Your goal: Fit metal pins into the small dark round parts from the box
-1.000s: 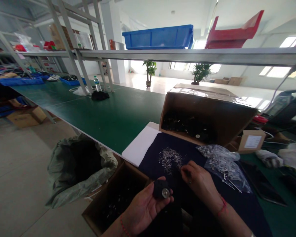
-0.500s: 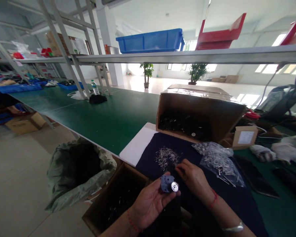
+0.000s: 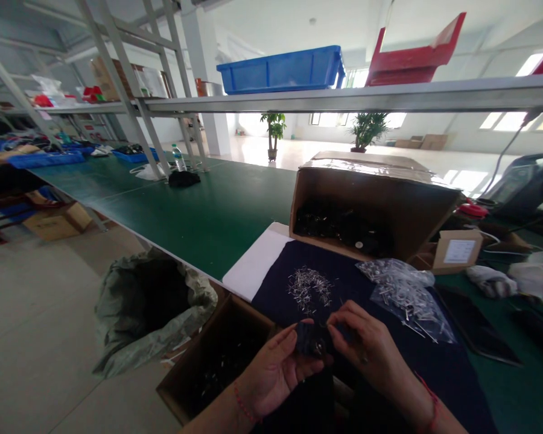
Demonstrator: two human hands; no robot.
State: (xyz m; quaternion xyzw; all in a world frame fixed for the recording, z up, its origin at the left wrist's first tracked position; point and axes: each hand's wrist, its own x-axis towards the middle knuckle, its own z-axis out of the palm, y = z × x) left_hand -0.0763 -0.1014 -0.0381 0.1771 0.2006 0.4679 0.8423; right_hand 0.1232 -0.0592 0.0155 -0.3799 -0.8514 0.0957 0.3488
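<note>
My left hand (image 3: pixel 278 367) is closed round a small dark block-like part with a round metal piece (image 3: pixel 308 339), held low over the dark cloth (image 3: pixel 276 271). My right hand (image 3: pixel 366 337) is beside it, thumb and fingertips pinched together close to the part's right side. Whatever is between those fingertips is too small and dark to make out. Just beyond both hands, a loose pile of small metal pins (image 3: pixel 305 289) lies on the cloth. To the right, a clear plastic bag (image 3: pixel 407 295) holds more shiny metal pieces.
A cardboard box of dark parts (image 3: pixel 375 181) stands on its side behind the cloth. Below the table edge are another open carton (image 3: pixel 172 392) and a green sack (image 3: pixel 117 325). A black flat object (image 3: pixel 475 325) and gloves (image 3: pixel 491 281) lie right. A person's arm (image 3: pixel 13 154) shows far left.
My right hand has moved from the edge of the pin pile to the part in my left hand. The part has turned, its round metal face now mostly in shadow.
</note>
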